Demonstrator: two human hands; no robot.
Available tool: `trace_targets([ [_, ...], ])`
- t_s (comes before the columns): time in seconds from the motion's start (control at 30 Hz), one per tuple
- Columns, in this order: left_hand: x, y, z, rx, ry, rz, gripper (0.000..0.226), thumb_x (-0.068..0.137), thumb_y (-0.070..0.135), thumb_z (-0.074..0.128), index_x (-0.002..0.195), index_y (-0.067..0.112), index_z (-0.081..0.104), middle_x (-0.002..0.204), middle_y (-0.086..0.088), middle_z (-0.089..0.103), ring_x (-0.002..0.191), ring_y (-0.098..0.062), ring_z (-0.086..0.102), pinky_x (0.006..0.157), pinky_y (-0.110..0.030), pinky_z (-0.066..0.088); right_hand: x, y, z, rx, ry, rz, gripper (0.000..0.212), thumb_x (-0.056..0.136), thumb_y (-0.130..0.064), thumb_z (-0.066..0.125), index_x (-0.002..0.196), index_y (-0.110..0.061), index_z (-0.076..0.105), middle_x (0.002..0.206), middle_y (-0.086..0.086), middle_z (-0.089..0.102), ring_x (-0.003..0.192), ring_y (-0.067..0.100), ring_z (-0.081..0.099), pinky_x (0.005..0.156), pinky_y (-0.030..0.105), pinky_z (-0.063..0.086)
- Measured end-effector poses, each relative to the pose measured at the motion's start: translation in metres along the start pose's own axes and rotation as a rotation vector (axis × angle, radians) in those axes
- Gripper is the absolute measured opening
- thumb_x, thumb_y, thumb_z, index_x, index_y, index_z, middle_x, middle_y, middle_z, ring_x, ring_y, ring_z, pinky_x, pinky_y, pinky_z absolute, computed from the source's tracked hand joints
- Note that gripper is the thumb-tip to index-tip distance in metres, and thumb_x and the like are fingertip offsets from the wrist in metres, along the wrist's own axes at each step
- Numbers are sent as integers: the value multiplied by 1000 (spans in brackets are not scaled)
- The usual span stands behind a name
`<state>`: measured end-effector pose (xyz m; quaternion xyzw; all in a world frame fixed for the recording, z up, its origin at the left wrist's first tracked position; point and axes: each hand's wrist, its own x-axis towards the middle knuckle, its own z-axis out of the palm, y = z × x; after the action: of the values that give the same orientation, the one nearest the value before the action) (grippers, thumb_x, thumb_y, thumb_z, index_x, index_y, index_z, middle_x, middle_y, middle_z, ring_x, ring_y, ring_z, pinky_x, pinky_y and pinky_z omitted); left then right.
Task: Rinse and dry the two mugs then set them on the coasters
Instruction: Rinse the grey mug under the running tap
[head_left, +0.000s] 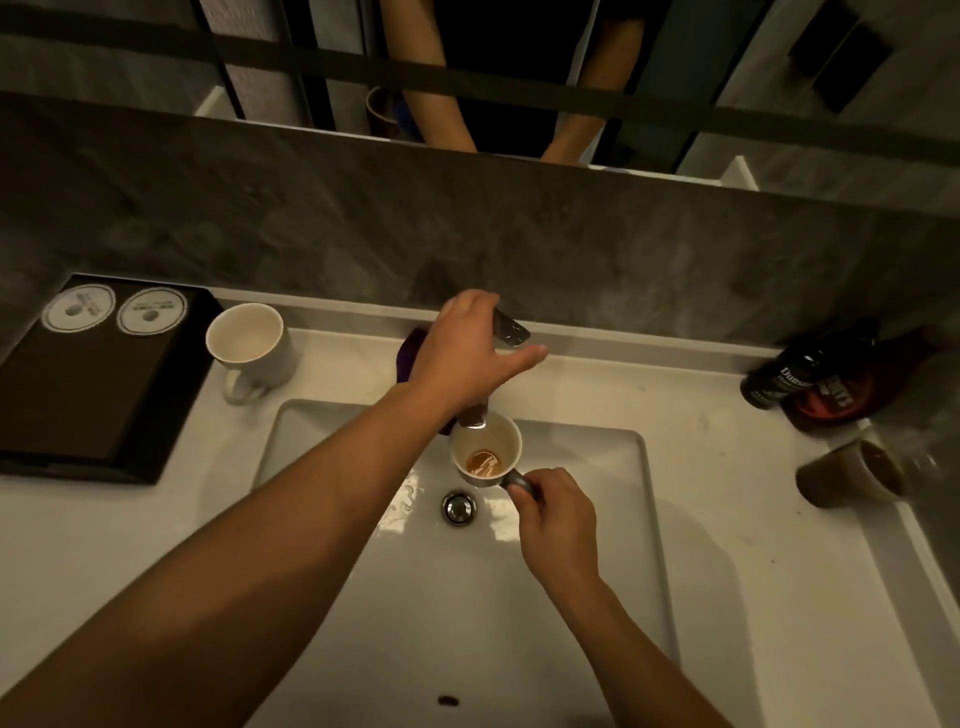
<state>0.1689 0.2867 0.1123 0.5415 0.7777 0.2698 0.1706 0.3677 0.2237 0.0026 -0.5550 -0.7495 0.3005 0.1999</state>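
Head camera looks down on a white sink (639, 519) at the middle of the frame, and we see both of our arms reaching over it. Our right hand (558, 525) is closed around the handle of the first mug (485, 452); we hold it upright, mouth up, over the basin, a little above the drain (458, 508) in the picture. A brown residue lies on its bottom. Our left hand (467, 353) is further up, resting on the tap lever (511, 328) with fingers curled over it and the thumb stretched to the right. The spout (475, 415) comes down from under this hand and ends just at the upper rim of the mug, so the mug opening is nearly below the outlet; this is the relation that matters, and we judge only a small shift is needed before water falls inside. We see no stream. The second mug (249, 345) stands on the tabletop (727, 571) at the left, handle toward us, nearer to our left arm. The two coasters (111, 309) lie on a dark tray (78, 405) at the upper left, beside that mug.
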Motion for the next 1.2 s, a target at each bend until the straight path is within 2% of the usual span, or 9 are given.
trace_targets([
  [0.17,0,-2,8,134,23,47,68,100,59,57,150,13,50,156,-8,51,147,-27,44,119,-41,38,12,-4,-7,40,-22,-58,9,96,-25,68,92,-17,67,86,-9,58,73,5,53,65,9,35],
  [0.23,3,-2,7,105,45,40,53,102,56,53,133,14,60,135,-7,63,129,-26,57,105,-39,50,14,-6,-8,48,-38,-73,9,96,-25,68,94,-16,68,86,-10,57,72,5,52,64,9,35],
  [0.33,7,0,-1,-30,54,-22,43,104,53,51,112,14,66,110,-3,65,103,-22,63,79,-31,43,14,-6,-9,67,-53,-89,9,96,-24,69,94,-15,68,86,-9,57,72,5,52,64,9,35],
  [0.53,-9,-11,-6,-267,27,-113,60,105,52,52,152,15,50,156,-9,51,139,-24,51,106,-28,40,10,-1,-10,65,-71,-87,9,94,-24,70,92,-16,69,86,-7,60,74,10,55,65,12,35],
  [0.67,-74,-62,20,-541,146,-286,22,103,35,59,118,21,67,115,1,68,114,-23,64,92,-30,47,9,3,-14,79,-68,-81,10,94,-25,70,91,-16,69,85,-5,62,75,13,57,67,24,43],
  [0.8,-124,-94,53,-717,-293,-290,82,76,50,84,147,35,48,144,8,60,131,-12,59,112,-40,50,13,3,-14,80,-75,-61,9,94,-25,70,93,-17,71,87,-4,64,78,13,60,71,32,50],
  [0.9,-129,-95,64,-674,-278,-256,111,73,38,94,160,41,25,157,13,46,138,-9,51,112,-35,49,12,0,-9,50,-108,-76,8,95,-25,68,95,-18,71,89,-6,64,78,10,60,71,28,50],
  [1.07,-130,-97,73,-615,-209,-233,92,69,38,95,145,40,44,140,13,56,124,-11,58,104,-41,55,11,5,-16,0,-139,-120,7,96,-22,67,96,-18,73,89,-9,63,79,8,57,70,14,40],
  [1.2,-114,-99,66,-584,-203,-190,87,67,34,97,139,36,48,133,11,59,120,-11,60,102,-39,54,19,1,-10,44,-109,-93,5,94,-18,68,96,-16,72,90,-5,66,80,11,61,72,20,46],
])
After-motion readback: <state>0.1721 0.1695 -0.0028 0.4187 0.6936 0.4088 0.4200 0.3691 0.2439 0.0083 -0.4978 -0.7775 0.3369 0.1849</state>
